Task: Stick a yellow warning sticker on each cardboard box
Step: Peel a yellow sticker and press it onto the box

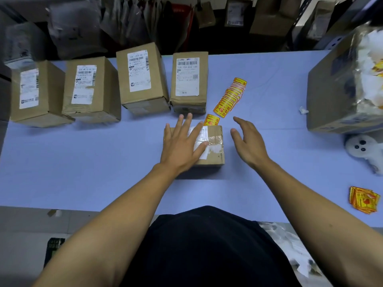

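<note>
A small taped cardboard box (213, 148) lies in the middle of the blue table (83, 162). My left hand (183, 143) rests flat on its top, fingers spread. My right hand (247, 141) hovers open just right of the box, holding nothing. One yellow warning sticker (211, 120) lies right behind the box. A fanned row of yellow stickers (231, 98) stretches away behind it. Several labelled cardboard boxes stand in a row at the back, the nearest (189, 81) just beyond my left fingertips; no yellow sticker shows on them.
A big open carton (331, 96) with white and yellow paper scraps stands at the right. Another pile of yellow stickers (363, 199) lies near the right front edge. A white object (360, 147) sits below the carton. Bags and boxes fill the shelves behind.
</note>
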Demonstrator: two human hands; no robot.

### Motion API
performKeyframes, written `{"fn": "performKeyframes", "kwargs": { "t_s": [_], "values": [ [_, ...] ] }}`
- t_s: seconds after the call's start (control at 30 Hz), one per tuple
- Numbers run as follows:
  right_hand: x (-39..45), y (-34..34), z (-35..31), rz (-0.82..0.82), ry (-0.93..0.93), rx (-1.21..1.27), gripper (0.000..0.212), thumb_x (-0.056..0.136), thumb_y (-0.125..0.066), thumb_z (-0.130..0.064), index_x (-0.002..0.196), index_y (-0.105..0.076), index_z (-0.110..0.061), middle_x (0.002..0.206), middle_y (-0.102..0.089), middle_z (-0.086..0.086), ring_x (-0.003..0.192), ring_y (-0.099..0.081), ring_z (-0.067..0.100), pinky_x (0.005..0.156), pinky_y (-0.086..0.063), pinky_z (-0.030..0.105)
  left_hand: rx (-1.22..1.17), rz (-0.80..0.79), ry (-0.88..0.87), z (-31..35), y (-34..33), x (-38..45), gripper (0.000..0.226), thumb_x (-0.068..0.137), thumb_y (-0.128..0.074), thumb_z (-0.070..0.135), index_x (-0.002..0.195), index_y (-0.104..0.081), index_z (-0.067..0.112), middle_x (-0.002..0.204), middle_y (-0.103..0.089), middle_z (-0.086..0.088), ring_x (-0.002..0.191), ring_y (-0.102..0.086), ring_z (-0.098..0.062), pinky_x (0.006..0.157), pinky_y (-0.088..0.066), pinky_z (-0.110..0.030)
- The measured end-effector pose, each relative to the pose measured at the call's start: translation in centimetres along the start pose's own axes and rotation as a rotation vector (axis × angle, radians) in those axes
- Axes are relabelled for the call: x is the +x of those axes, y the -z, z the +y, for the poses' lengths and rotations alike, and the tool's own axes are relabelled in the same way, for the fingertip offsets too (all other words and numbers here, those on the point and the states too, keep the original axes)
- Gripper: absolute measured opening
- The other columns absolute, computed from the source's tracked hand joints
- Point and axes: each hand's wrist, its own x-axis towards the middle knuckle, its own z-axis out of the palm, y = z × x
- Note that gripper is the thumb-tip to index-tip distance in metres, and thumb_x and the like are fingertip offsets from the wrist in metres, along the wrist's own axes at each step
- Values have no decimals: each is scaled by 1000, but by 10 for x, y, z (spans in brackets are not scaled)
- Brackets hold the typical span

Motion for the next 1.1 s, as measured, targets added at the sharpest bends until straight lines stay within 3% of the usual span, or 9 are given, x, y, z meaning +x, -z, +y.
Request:
{"fn": "performKeyframes", "kwargs": {
  "t_s": [0.23, 0.5, 0.83, 1.1],
  "values": [
    [36, -4, 6, -197, 94, -318, 46, 99, -49, -11, 145, -48, -12, 151, -45, 14, 137, -43, 34, 110, -38, 43, 69, -1, 9, -2, -7, 2, 67, 97, -22, 63, 157, -19, 34, 167, -13, -4, 154, -5, -26, 120, 5, -53],
    [68, -14, 0, -270, 242, -453, 41, 99, -54, -15, 140, -53, -14, 140, -51, 15, 125, -48, 37, 90, -53, 48, 88, 12, 8, -1, -8, 2, 67, 97, -24, 61, 156, -25, 31, 165, -22, -6, 153, -12, -28, 120, -3, -56],
    [107, -32, -13, -323, 167, -452, 62, 84, -74, -42, 137, -55, -15, 130, -51, 12, 123, -49, 34, 89, -50, 48, 100, 71, -10, 0, -7, 5, 64, 96, -33, 56, 151, -40, 24, 156, -40, -11, 148, -30, -33, 117, -18, -61],
    [111, -40, -10, -287, 144, -384, 45, 79, -81, -32, 114, -62, -12, 119, -54, 13, 113, -50, 33, 78, -47, 41, 129, 73, -22, 0, -7, 6, 64, 95, -34, 55, 150, -42, 23, 153, -44, -12, 145, -35, -35, 116, -22, -62]
  ]
}}
